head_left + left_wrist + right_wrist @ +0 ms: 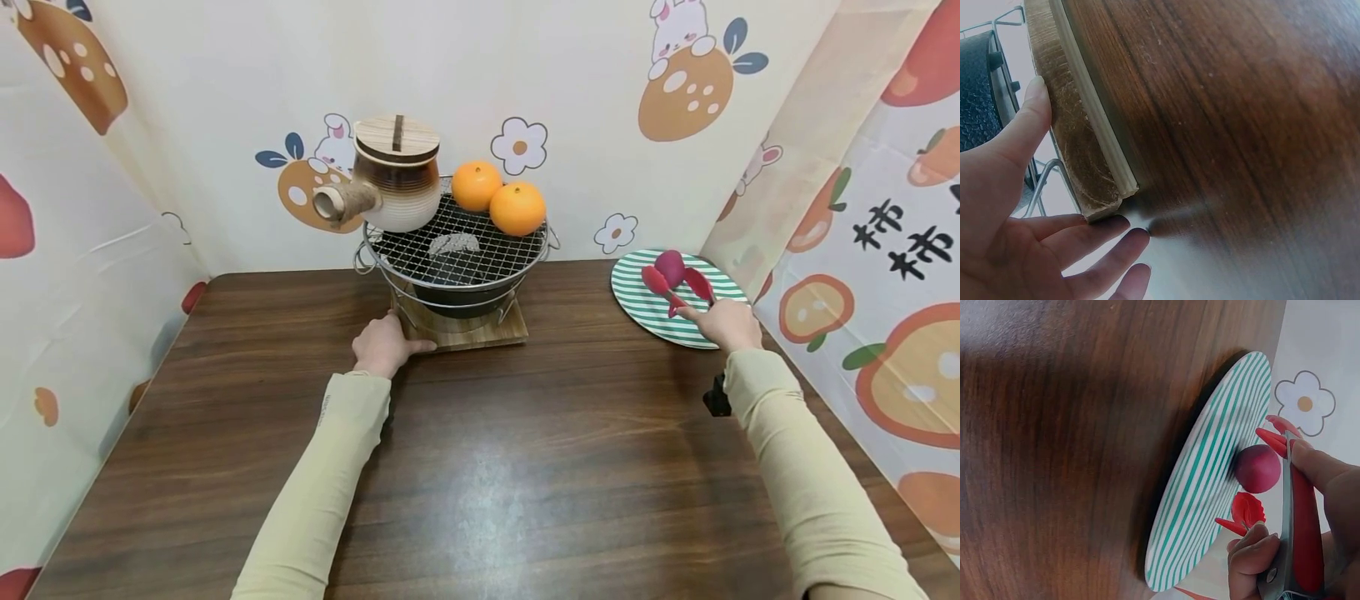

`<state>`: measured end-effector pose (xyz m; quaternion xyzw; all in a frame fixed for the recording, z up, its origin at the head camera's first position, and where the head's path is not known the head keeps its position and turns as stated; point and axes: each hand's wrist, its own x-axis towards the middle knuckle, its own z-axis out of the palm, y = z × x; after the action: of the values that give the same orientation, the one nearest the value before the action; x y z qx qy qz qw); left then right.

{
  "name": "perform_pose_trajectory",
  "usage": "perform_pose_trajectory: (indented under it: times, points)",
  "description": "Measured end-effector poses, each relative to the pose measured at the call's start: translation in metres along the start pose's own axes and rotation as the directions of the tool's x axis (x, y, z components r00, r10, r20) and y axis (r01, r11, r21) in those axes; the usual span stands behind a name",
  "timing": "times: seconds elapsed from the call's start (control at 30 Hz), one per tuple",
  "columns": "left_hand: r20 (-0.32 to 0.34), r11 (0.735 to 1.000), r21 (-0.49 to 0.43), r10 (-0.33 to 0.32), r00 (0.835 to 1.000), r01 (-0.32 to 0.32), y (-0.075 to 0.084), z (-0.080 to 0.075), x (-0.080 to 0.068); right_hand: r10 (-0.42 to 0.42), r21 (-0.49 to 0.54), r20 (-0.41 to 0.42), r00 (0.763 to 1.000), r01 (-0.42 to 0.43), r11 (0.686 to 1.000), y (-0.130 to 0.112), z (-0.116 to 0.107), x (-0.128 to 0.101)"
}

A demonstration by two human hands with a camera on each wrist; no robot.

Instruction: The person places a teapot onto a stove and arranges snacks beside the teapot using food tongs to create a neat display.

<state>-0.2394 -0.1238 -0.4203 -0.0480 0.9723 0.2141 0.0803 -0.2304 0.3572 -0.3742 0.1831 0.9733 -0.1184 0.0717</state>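
- Nearest the camera, head view: two forearms in pale beige sleeves reach out over the dark wood-grain desk [480,467].
- Left hand [384,344]: rests at the front left corner of the wooden board [480,332] that carries the grill. Left wrist view shows the thumb [1029,119] laid against the board's edge, the other fingers [1094,240] straight and loose beside the board's corner on the desk. Nothing gripped; hand relaxed.
- Right hand [726,323]: grasping red tongs [678,287] by the handle end. Right wrist view shows a fingertip pressed on the upper arm of the tongs and a curled finger under the lower arm.
- Tongs' tips sit on either side of a round purple-red fruit [670,267]; cannot tell whether they touch it.
- Fruit lies on a green-and-white striped plate [637,304] at the right side of the desk, just ahead of the right hand.
- Mid-desk, on the board: a small round black stove [459,292] in a wire frame, topped by a wire mesh grill [420,250].
- On the mesh, rear left: a brown-and-cream ceramic pot [397,187] with a wooden lid [397,138] and a rope-wrapped side handle pointing left.
- On the mesh, rear right: two oranges [498,197], touching each other.
- Farthest: cream cloth backdrop [525,83] printed with fruit, flowers and rabbits.
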Motion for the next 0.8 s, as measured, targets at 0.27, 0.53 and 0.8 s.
perform_pose_trajectory:
  times: [0.27,0.53,0.8]
  points:
    - [0.002,1.000,0.005,-0.002,1.000,0.002,0.000,0.000,0.001,0.028,0.012,-0.009,1.000,-0.028,1.000,0.006,0.003,0.000]
    - [0.004,1.000,0.005,0.003,1.000,-0.003,-0.001,0.000,0.001,0.019,-0.004,-0.036,0.999,-0.020,1.000,0.008,0.004,0.001]
    - [0.006,1.000,0.006,0.001,1.000,-0.001,-0.001,0.000,0.001,0.051,0.023,-0.023,0.998,-0.050,0.998,0.011,0.005,0.001]
